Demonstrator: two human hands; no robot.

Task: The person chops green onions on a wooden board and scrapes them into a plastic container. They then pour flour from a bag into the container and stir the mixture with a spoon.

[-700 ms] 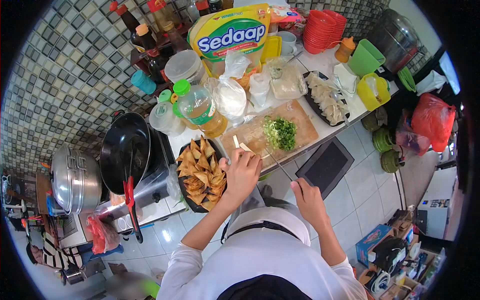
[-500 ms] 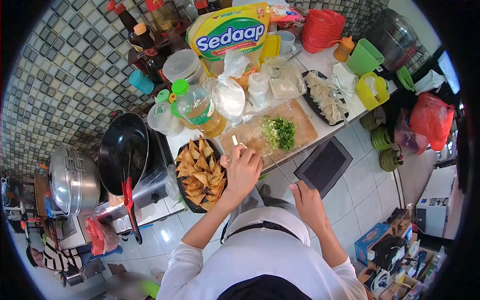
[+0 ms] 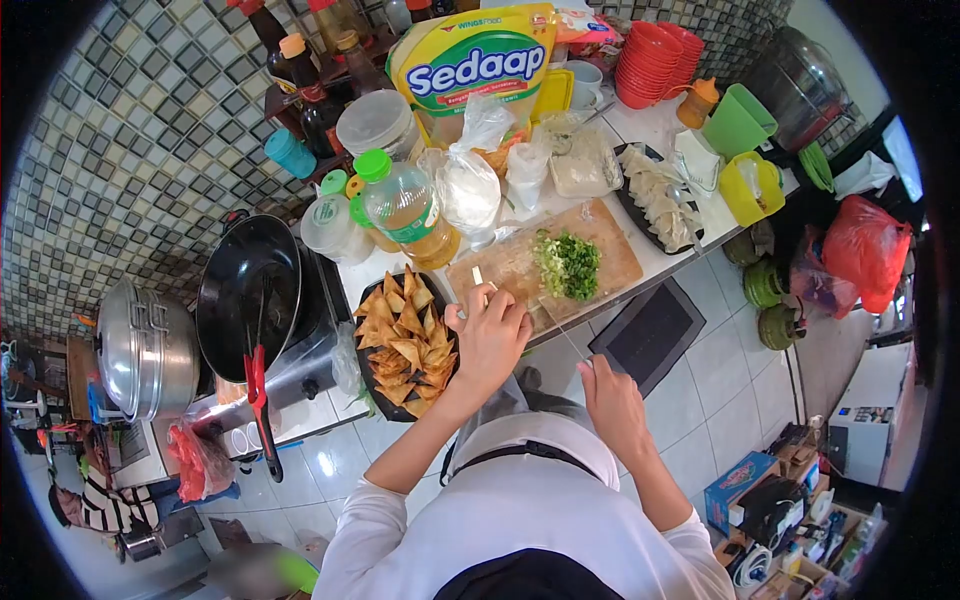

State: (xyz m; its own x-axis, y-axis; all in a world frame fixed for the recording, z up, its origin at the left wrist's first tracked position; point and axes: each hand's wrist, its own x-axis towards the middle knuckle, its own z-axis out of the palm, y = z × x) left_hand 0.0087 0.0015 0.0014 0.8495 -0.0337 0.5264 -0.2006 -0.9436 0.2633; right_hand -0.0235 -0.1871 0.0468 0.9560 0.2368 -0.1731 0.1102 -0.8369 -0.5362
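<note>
My left hand [image 3: 490, 335] is closed at the near edge of the wooden cutting board [image 3: 500, 256], its fingers curled over a small pale stick-like piece [image 3: 477, 275] whose kind I cannot make out. In my right hand [image 3: 613, 400] is the handle of a knife [image 3: 573, 343]; the thin blade points toward the board's near edge, just right of my left fingers. A heap of chopped green onion [image 3: 567, 264] lies on the board. Left of my left hand, a black plate [image 3: 392, 407] is piled with golden fried triangular dumplings [image 3: 405, 345].
Behind the board stand an oil bottle [image 3: 400, 205], a bag of white powder [image 3: 468, 190] and a Sedaap pack [image 3: 478, 75]. Pale uncooked dumplings [image 3: 655, 195] are on a plate at right. A black wok [image 3: 235, 310] with red-handled tongs [image 3: 257, 395] sits on the left stove.
The view has shifted slightly, so the counter items appear a little farther right. My right hand and the knife have moved up slightly; my left hand keeps its grip.
</note>
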